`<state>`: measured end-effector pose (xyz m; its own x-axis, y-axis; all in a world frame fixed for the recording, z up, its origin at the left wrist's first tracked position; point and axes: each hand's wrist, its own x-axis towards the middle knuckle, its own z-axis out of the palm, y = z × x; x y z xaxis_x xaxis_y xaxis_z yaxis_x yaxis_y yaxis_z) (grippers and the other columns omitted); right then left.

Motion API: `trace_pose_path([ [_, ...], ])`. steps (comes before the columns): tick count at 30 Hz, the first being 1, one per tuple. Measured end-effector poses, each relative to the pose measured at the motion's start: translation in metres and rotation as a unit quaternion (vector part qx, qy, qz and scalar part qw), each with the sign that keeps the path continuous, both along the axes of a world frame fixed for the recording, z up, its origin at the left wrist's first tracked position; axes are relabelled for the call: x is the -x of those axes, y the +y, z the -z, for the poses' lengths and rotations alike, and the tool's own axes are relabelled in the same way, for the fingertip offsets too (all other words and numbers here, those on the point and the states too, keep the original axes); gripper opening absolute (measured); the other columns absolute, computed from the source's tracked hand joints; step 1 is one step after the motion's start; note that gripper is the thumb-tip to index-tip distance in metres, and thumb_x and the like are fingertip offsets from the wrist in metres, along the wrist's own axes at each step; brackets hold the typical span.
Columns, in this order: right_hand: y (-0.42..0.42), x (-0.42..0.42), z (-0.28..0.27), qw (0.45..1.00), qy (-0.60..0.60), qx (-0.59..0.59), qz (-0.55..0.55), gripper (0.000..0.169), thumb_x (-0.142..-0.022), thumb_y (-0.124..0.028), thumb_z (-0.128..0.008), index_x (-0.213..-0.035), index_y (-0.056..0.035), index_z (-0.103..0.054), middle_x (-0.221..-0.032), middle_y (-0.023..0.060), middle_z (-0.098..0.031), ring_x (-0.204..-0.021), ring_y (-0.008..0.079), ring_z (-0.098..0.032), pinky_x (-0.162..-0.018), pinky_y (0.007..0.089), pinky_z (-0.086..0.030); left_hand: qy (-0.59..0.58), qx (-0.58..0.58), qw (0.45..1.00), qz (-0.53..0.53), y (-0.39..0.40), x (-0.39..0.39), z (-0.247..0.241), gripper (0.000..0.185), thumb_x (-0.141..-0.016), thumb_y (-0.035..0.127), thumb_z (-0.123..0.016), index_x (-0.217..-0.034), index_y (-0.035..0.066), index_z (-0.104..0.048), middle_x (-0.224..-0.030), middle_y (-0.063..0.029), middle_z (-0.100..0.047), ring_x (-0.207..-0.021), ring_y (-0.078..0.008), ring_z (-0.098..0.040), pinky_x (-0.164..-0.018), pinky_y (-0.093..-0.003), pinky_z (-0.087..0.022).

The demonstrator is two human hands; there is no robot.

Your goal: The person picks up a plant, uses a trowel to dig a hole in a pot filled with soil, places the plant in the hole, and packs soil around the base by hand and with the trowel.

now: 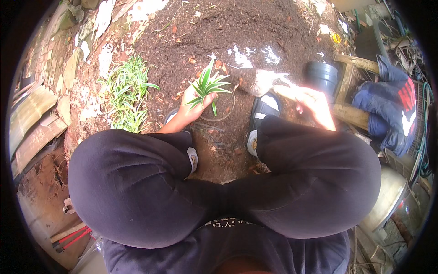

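Note:
My left hand [199, 101] grips a small spider plant [206, 82] by its base, its striped leaves fanning upward. Below it, the thin round rim [234, 105] of what looks like a clear plastic pot shows between my feet; the hand hides part of it. My right hand [309, 99] is closed around the handle of what appears to be a hand trowel [251, 82], blurred and soil-coloured. The tool's blade end points left, toward the plant and the pot rim. A clump of more spider plants [128, 92] lies on the ground to the left.
Dark loose soil [219, 30] spreads ahead. A dark plastic pot [321, 77] stands right of my right hand, beside a wooden frame [349, 82] draped with a blue cloth [386, 106]. Red-handled loppers [73, 238] lie at lower left. A yellow ring [336, 38] is at far right.

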<state>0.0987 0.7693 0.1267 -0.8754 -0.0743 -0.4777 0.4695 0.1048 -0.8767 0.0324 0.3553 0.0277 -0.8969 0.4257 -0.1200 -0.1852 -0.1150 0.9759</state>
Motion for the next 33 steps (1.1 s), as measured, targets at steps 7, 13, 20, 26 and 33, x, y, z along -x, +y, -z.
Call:
trace_pose_path([
  [7, -0.029, 0.034, -0.03, 0.987, 0.002, -0.093, -0.133, 0.034, -0.097, -0.02, -0.074, -0.122, 0.0029, -0.075, -0.082, 0.0035, -0.073, -0.07, 0.0074, -0.063, -0.064, 0.0252, -0.052, 0.001, 0.018, 1.0, -0.001, -0.003, 0.002, -0.003, 0.033, -0.1, 0.022, -0.075, -0.121, 0.002, -0.06, -0.105, -0.0047, -0.07, -0.098, -0.0159, -0.071, -0.091, -0.0344, -0.058],
  [13, -0.076, 0.069, -0.058, 0.958, 0.103, -0.2, -0.179, 0.025, -0.093, -0.024, -0.08, -0.107, -0.0024, -0.077, -0.085, 0.0027, -0.075, -0.073, 0.0083, -0.066, -0.068, 0.027, -0.054, 0.002, 0.012, 1.0, 0.015, -0.003, 0.003, 0.003, 0.029, -0.101, 0.019, -0.073, -0.121, 0.002, -0.06, -0.105, -0.0046, -0.068, -0.098, -0.0162, -0.071, -0.091, -0.0352, -0.058],
  [20, -0.112, 0.075, -0.045, 0.962, 0.171, -0.142, -0.157, 0.027, -0.089, -0.025, -0.087, -0.102, -0.004, -0.077, -0.09, 0.0032, -0.078, -0.08, 0.009, -0.069, -0.072, 0.0287, -0.056, -0.024, -0.021, 0.999, -0.01, -0.005, -0.001, 0.008, 0.037, -0.101, 0.011, -0.072, -0.134, 0.001, -0.057, -0.109, -0.0043, -0.068, -0.099, -0.0158, -0.071, -0.091, -0.0336, -0.058],
  [26, -0.12, 0.072, -0.042, 0.911, 0.326, -0.116, -0.224, 0.029, -0.086, -0.019, -0.089, -0.109, -0.0043, -0.077, -0.093, 0.0088, -0.079, -0.083, 0.0137, -0.075, -0.076, 0.0299, -0.06, -0.051, -0.01, 0.998, -0.023, -0.007, -0.004, 0.003, 0.041, -0.101, 0.007, -0.071, -0.138, 0.0, -0.055, -0.115, -0.0056, -0.069, -0.103, -0.0155, -0.071, -0.094, -0.0329, -0.058],
  [33, -0.127, 0.076, -0.039, 0.881, 0.383, -0.138, -0.24, 0.029, -0.084, -0.019, -0.089, -0.108, -0.0065, -0.081, -0.098, 0.0096, -0.079, -0.085, 0.0228, -0.077, -0.078, 0.0333, -0.061, -0.038, -0.003, 0.999, -0.027, -0.004, -0.004, -0.003, 0.052, -0.1, 0.008, -0.073, -0.147, 0.0, -0.05, -0.121, -0.0087, -0.069, -0.105, -0.0172, -0.072, -0.096, -0.0342, -0.058],
])
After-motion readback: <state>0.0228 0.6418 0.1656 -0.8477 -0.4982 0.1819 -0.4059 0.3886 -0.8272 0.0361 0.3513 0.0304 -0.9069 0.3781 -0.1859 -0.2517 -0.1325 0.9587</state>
